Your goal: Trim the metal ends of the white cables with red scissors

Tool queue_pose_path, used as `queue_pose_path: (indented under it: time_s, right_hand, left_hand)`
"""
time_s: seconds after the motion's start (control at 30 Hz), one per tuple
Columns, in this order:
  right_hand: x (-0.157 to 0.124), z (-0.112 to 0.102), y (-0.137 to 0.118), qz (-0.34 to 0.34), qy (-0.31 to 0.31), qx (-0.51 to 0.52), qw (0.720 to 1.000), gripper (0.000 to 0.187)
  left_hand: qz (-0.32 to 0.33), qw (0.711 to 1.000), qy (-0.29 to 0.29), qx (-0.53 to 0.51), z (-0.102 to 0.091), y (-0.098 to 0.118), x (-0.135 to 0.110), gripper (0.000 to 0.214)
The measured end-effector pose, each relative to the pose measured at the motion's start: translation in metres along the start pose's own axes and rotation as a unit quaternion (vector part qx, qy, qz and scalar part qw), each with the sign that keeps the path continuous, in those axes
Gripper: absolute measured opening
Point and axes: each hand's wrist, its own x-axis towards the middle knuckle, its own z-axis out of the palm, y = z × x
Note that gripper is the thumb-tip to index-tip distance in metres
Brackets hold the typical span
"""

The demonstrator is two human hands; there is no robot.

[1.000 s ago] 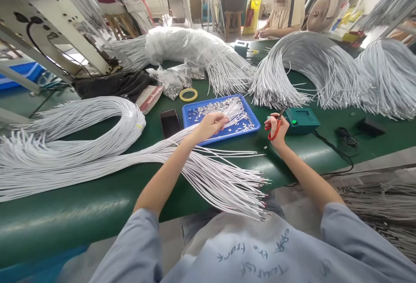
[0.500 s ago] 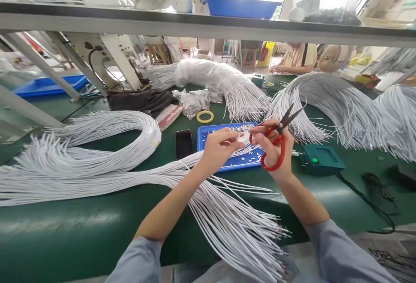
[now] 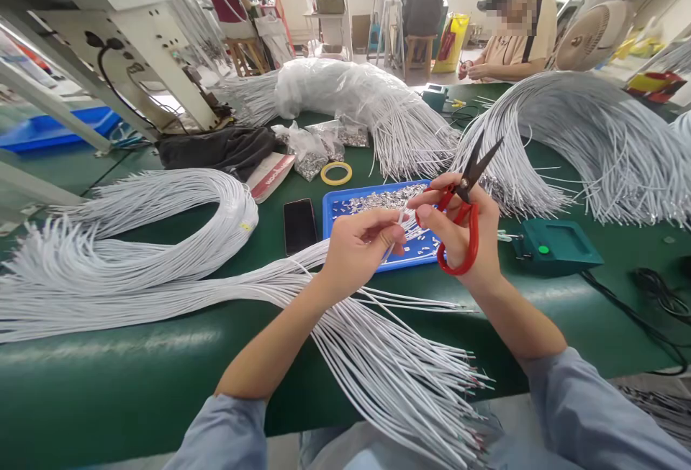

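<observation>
My left hand pinches a white cable over the front of a blue tray. In my right hand sit red-handled scissors, their dark blades spread and pointing up and away from the cable. The thumb and forefinger of that hand reach close to the cable end; whether they touch it I cannot tell. Small silvery metal pieces lie scattered in the tray. Below my hands a bundle of white cables fans out toward the table's front edge.
A coiled cable bundle lies left, beside a black phone. Yellow tape and bags of metal parts lie behind. At right stands a green device; more cable bundles arch behind it. Another person sits across.
The camera view has tipped downward, so the upper shelf's contents have left the picture. My left hand now shows a cable pinched upright; the scissors stay in my right hand with blades spread.
</observation>
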Motion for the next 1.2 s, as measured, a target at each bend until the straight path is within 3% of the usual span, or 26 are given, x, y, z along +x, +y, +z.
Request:
queue_pose_path:
  time_s: [0.23,0.6,0.83,1.0,1.2]
  right_hand:
    - [0.0007,0.0004,-0.0006,-0.004,-0.014,-0.006,1.000,0.022]
    - [0.0014,0.0003,-0.0007,-0.006,-0.021,-0.002,1.000,0.025]
    - [0.0016,0.0013,-0.0007,0.003,-0.023,0.003,1.000,0.024]
    - [-0.0001,0.0016,-0.0031,-0.006,-0.024,0.001,1.000,0.023]
    - [-0.0001,-0.0002,-0.0026,-0.022,-0.019,-0.047,0.998,0.020]
  left_hand:
    - [0.023,0.999,-0.040,0.020,0.0012,0.0028,-0.0016,0.016]
    - [-0.064,0.990,-0.068,-0.102,0.0016,0.0034,0.0003,0.016]
    - [-0.129,0.965,-0.104,-0.202,-0.0034,0.0009,0.0025,0.020]
    - [-0.122,0.964,-0.095,-0.218,-0.0021,-0.0005,0.0031,0.017]
    - [-0.097,0.986,-0.043,-0.129,-0.0013,-0.0024,0.0024,0.022]
